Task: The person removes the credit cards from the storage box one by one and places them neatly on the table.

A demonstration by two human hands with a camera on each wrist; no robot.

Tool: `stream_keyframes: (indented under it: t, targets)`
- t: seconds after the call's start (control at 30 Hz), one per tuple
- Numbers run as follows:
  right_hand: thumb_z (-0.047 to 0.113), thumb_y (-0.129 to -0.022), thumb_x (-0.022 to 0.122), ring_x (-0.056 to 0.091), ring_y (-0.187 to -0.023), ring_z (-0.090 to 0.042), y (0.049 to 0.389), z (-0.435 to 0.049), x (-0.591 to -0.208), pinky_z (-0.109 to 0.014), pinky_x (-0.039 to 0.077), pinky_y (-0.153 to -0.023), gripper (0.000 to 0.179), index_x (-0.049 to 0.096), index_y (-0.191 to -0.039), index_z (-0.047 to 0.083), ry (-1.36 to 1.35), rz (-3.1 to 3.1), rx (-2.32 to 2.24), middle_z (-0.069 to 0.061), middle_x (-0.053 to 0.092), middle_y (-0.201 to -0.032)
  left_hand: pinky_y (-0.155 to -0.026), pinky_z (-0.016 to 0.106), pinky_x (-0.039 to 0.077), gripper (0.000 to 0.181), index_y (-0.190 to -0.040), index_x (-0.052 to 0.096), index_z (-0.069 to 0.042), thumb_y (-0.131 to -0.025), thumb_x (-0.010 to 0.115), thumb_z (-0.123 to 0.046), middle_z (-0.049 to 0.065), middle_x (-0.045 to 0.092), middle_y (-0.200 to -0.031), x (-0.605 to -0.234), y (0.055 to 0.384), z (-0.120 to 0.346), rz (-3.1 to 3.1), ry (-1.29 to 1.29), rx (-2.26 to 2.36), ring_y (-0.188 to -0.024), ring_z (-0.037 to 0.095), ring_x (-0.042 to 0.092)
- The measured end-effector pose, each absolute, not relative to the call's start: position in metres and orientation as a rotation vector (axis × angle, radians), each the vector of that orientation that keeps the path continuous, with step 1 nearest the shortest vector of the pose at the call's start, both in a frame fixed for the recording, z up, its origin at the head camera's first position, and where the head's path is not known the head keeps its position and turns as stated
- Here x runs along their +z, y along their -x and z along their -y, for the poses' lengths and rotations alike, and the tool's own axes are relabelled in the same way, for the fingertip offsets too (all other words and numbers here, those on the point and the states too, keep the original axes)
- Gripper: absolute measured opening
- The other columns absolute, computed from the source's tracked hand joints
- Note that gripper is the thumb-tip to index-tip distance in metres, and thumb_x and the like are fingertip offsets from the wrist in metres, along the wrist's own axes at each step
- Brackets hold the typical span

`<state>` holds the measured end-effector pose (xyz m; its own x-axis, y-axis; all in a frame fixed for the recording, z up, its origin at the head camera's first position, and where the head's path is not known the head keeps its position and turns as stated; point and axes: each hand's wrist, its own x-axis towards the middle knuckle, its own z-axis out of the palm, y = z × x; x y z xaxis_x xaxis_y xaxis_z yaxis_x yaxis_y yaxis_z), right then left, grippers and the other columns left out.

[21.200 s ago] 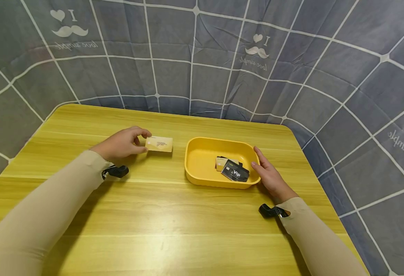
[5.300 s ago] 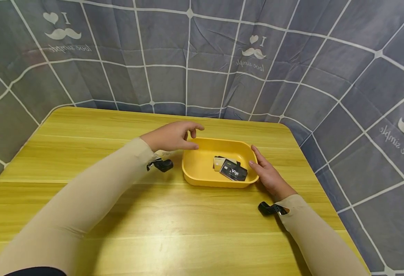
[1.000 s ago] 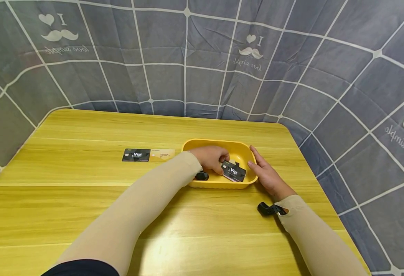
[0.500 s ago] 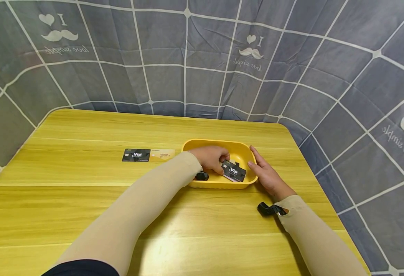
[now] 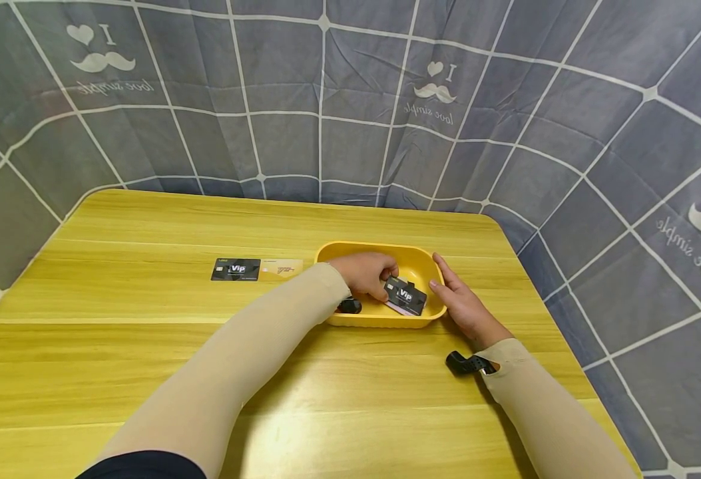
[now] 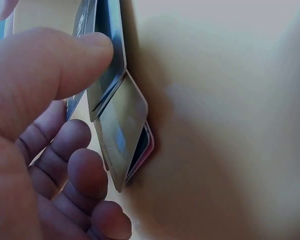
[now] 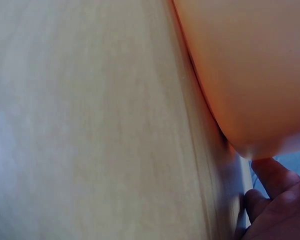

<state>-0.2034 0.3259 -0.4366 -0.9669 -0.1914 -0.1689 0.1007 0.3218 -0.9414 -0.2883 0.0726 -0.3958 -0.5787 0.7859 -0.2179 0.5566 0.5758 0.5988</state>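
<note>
In the head view a yellow plastic basin point(image 5: 380, 320) stands on the table, holding a loose pile of bank-style cards. My left hand point(image 5: 365, 274) reaches into it and pinches the edge of a black Vip card point(image 5: 406, 297) on top. The left wrist view has the thumb point(image 6: 90, 50) pressed on that card, above a gold card point(image 6: 125, 110) and a pink-edged one; the index fingertip is partly hidden. My right hand point(image 5: 470, 306) grips the basin's right end, thumb over the rim. Left of the basin, another black Vip card point(image 5: 235, 269) lies beside a gold card point(image 5: 281, 267).
The wooden table point(image 5: 350, 399) has rounded far corners. A grey checked curtain point(image 5: 362, 153) hangs behind it and along its sides. A black wrist device point(image 5: 464, 363) sits at the right cuff.
The gold card, held by my left hand earliest, now lies on the table with a black card beside it. My left hand has moved from the basin's left rim onto the cards inside.
</note>
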Motion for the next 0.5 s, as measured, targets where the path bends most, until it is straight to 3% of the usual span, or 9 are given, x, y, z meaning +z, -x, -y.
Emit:
stream_keyframes:
  t: [0.23, 0.37, 0.5]
  targets:
    - [0.025, -0.115, 0.042, 0.011, -0.164, -0.035, 0.203, -0.327, -0.439, -0.027, 0.042, -0.113, 0.069, 0.001, -0.171, 0.028, 0.126, -2.326, -1.719, -0.006, -0.002, -0.179, -0.08, 0.025, 0.042, 0.041, -0.122, 0.061, -0.009, -0.087, 0.081, -0.018, 0.001, 0.054, -0.097, -0.393, 0.29, -0.074, -2.407, -1.149, 0.601, -0.09, 0.016, 0.054]
    - [0.024, -0.114, 0.042, 0.011, -0.163, -0.035, 0.202, -0.327, -0.44, -0.015, 0.047, -0.103, 0.07, 0.001, -0.171, 0.029, 0.14, -2.289, -1.761, -0.008, -0.003, -0.178, -0.083, 0.027, 0.045, 0.042, -0.124, 0.059, -0.009, -0.089, 0.08, -0.019, 0.003, 0.056, -0.103, -0.387, 0.291, -0.072, -2.405, -1.128, 0.627, -0.094, 0.018, 0.057]
    - [0.026, -0.114, 0.044, 0.012, -0.163, -0.036, 0.201, -0.327, -0.44, -0.011, 0.049, -0.095, 0.071, 0.001, -0.171, 0.029, 0.14, -2.284, -1.773, -0.009, -0.002, -0.178, -0.09, 0.03, 0.045, 0.046, -0.129, 0.059, -0.011, -0.09, 0.08, -0.022, 0.004, 0.058, -0.113, -0.379, 0.292, -0.067, -2.438, -1.119, 0.634, -0.102, 0.02, 0.056]
